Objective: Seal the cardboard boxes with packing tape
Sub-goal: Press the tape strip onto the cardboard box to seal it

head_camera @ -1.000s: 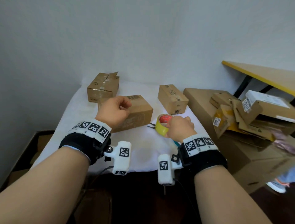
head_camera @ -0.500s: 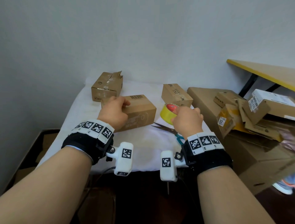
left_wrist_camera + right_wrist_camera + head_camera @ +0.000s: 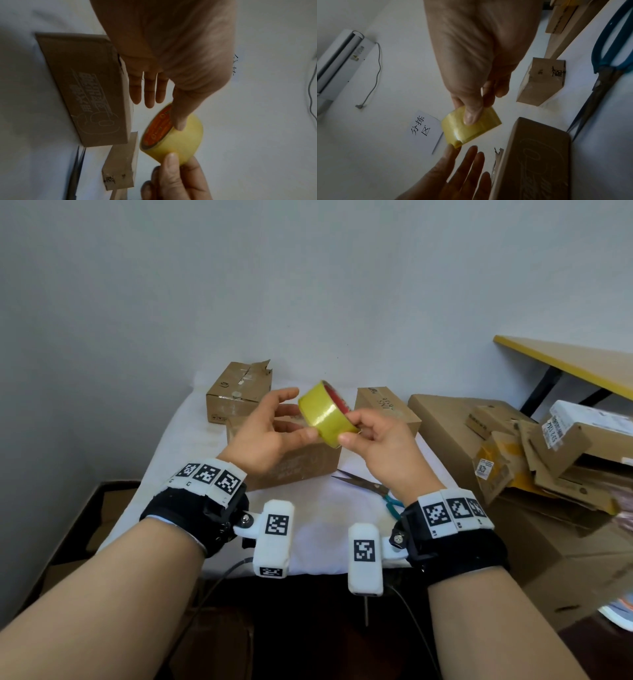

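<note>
My right hand (image 3: 363, 430) holds a yellow tape roll (image 3: 324, 415) with a red core in the air, thumb on its outer face and fingers behind it. It also shows in the wrist views as the tape roll (image 3: 180, 138) and the tape roll (image 3: 471, 128). My left hand (image 3: 272, 428) is beside it with straight fingers, its thumb touching the roll's edge. Below both hands, a closed cardboard box (image 3: 301, 465) lies on the white table (image 3: 325, 529). A box with a torn flap (image 3: 239, 392) stands at the back left and a third box (image 3: 383, 409) at the back right.
Scissors (image 3: 370, 484) with blue handles lie on the cloth under my right wrist. To the right, a large carton (image 3: 442, 422) carries a pile of cardboard scraps (image 3: 548, 446). A yellow-topped table (image 3: 565, 361) stands behind it. The wall is close behind the table.
My right hand has lifted the tape roll off the table, up and toward the middle. My left hand has left the middle box, risen and opened against the roll.
</note>
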{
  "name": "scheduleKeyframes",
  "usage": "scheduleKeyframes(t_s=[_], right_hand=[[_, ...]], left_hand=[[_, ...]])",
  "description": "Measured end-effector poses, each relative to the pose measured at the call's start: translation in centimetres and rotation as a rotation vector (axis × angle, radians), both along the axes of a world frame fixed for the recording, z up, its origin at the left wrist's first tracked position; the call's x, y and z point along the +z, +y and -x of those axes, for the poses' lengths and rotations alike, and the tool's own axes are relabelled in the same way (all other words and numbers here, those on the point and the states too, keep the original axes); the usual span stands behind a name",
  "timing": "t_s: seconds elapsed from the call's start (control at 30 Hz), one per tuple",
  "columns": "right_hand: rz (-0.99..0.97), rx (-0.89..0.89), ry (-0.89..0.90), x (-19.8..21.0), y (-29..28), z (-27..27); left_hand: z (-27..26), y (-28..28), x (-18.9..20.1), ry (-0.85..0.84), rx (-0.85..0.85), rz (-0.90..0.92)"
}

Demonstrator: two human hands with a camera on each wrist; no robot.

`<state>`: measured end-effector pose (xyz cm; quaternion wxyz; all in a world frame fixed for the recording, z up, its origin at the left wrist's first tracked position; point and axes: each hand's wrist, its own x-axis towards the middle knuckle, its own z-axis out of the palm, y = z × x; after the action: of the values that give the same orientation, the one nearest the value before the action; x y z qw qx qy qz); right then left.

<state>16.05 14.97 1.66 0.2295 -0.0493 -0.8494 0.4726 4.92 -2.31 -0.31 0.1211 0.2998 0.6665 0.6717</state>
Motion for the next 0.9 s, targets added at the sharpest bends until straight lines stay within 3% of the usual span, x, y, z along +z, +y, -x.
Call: scheduleKeyframes(t_s=[0.43,0.5,0.7,0.9], right_hand=[[0.126,0.015,-0.02,0.3,-1.9,0.5],[0.101,-0.106,0.017,0.3,-1.7,0.8],[0.195,-0.722,0.233,0.3,2.6,0.2],[0.66,-0.87,0.374,0.9,5.8,-1.1]], left_hand=[[-1.3,-0.6,0.7,0.036,-0.075,0.008],[-1.3,-0.6,0.6,0.04,-0.076,0.01],[-1.0,-0.8,0.3,0.048,-0.054,0.048],[-0.7,-0.8,-0.1,0.023,-0.054,0.089]])
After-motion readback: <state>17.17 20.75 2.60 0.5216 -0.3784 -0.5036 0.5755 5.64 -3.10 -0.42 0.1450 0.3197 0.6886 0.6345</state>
